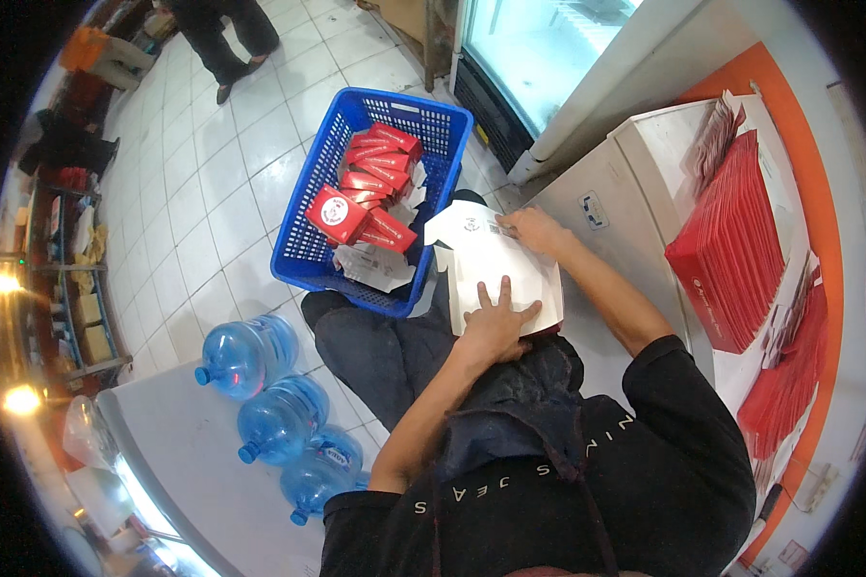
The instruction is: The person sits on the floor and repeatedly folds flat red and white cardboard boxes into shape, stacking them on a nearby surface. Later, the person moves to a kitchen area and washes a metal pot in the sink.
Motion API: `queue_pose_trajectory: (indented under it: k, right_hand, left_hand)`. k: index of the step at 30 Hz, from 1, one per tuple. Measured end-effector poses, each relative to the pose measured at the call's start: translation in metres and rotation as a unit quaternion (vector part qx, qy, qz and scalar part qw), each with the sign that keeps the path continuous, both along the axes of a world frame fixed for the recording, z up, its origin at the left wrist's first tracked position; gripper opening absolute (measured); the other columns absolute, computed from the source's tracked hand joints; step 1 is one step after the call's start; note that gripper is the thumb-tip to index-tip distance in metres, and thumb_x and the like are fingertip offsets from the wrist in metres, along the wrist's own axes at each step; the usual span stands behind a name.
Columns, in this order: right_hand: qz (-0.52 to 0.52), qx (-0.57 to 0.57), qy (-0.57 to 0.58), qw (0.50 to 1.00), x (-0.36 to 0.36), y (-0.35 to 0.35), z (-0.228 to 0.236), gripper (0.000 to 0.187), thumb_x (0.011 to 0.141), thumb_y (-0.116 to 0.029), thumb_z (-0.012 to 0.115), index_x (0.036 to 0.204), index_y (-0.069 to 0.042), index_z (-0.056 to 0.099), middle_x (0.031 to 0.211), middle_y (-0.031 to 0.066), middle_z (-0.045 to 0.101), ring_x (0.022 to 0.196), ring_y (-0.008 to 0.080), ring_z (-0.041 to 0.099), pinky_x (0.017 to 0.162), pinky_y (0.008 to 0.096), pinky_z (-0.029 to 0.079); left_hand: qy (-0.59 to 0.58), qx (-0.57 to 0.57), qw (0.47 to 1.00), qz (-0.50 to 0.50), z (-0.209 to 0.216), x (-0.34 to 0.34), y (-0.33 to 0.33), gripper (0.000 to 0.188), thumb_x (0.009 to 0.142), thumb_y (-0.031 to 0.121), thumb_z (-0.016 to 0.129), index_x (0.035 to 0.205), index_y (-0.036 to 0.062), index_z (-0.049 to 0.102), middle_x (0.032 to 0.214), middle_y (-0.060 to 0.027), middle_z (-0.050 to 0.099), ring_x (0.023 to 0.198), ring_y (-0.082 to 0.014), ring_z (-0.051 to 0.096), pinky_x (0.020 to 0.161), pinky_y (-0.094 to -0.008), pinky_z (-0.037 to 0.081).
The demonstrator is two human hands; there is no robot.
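A partly folded cardboard food box (pixel 496 264), its white inner side facing up, rests on my lap. My left hand (pixel 496 332) presses on its near part with fingers spread flat. At the far right corner my right hand (pixel 537 231) grips the box by a flap, its fingers bent around the edge. A sliver of red shows beneath the near edge of the card. Just beyond my knees, a blue plastic basket (pixel 303 207) holds several folded red boxes (pixel 380 178) with white round marks, lying loosely on one another.
Stacks of flat red cartons (pixel 731 250) lie on a white surface to my right. Blue water bottles (pixel 279 418) lie at my left. A lit glass-door fridge (pixel 539 58) stands ahead. Another person's legs (pixel 223 38) are on the far tiled floor (pixel 202 183).
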State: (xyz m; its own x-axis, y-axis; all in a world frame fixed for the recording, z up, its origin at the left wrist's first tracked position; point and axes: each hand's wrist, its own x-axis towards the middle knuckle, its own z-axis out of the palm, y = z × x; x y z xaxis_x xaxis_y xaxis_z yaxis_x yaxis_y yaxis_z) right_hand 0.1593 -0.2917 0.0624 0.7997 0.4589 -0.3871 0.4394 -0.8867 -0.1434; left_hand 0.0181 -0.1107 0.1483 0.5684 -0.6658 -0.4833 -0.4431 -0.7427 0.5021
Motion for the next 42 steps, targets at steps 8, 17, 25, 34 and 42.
queue_pose_trajectory:
  k: [8,17,25,34,42]
  right_hand:
    - [0.009,0.244,-0.153,0.958,-0.060,0.007,0.129,0.034,0.098,-0.023,0.065,0.127,-0.007,0.066,0.129,0.0151,0.064,0.130,0.0369,0.054,0.114,0.0474,0.039]
    - [-0.437,0.260,0.055,0.859,-0.130,-0.025,0.109,0.067,0.095,-0.029,0.071,0.149,-0.002,0.041,0.131,0.0220,0.063,0.122,0.0302,0.059,0.095,0.0408,0.051]
    - [-0.409,0.489,0.197,0.745,-0.127,-0.020,0.103,0.069,0.094,-0.027,0.072,0.150,-0.002,0.040,0.131,0.0224,0.062,0.120,0.0257,0.059,0.097,0.0385,0.049]
    - [-0.392,0.487,0.116,0.772,-0.106,0.019,0.140,0.082,0.087,-0.040,0.080,0.150,-0.003,0.043,0.147,0.0215,0.051,0.131,0.0343,0.055,0.112,0.0470,0.040]
    - [0.105,0.215,-0.227,0.944,-0.121,0.018,0.221,0.043,0.089,-0.028,0.076,0.130,-0.024,0.065,0.139,0.0039,0.061,0.144,0.0251,0.045,0.126,0.0605,0.007]
  left_hand:
    - [-0.102,-0.095,0.989,0.056,-0.011,-0.018,0.024,0.077,0.087,0.045,0.074,0.154,0.0246,0.042,0.154,-0.0338,0.036,0.132,-0.0614,0.044,0.103,-0.0596,0.048]
    - [-0.070,-0.177,0.978,0.084,0.010,-0.016,0.029,0.071,0.087,0.042,0.077,0.146,0.0105,0.053,0.150,-0.0312,0.044,0.140,-0.0532,0.040,0.112,-0.0588,0.040]
    - [-0.145,-0.380,0.736,0.540,0.024,-0.011,0.094,0.068,0.090,0.022,0.076,0.147,0.0017,0.047,0.147,-0.0236,0.050,0.141,-0.0343,0.045,0.114,-0.0440,0.038]
    - [0.251,-0.570,0.521,0.584,-0.009,-0.017,0.115,0.060,0.092,0.009,0.072,0.145,-0.0036,0.045,0.125,-0.0148,0.068,0.109,-0.0193,0.068,0.089,-0.0320,0.057]
    - [0.073,-0.641,0.544,0.537,0.041,0.038,0.104,0.054,0.090,-0.002,0.066,0.141,-0.0066,0.050,0.129,-0.0152,0.065,0.115,-0.0226,0.066,0.101,-0.0333,0.050]
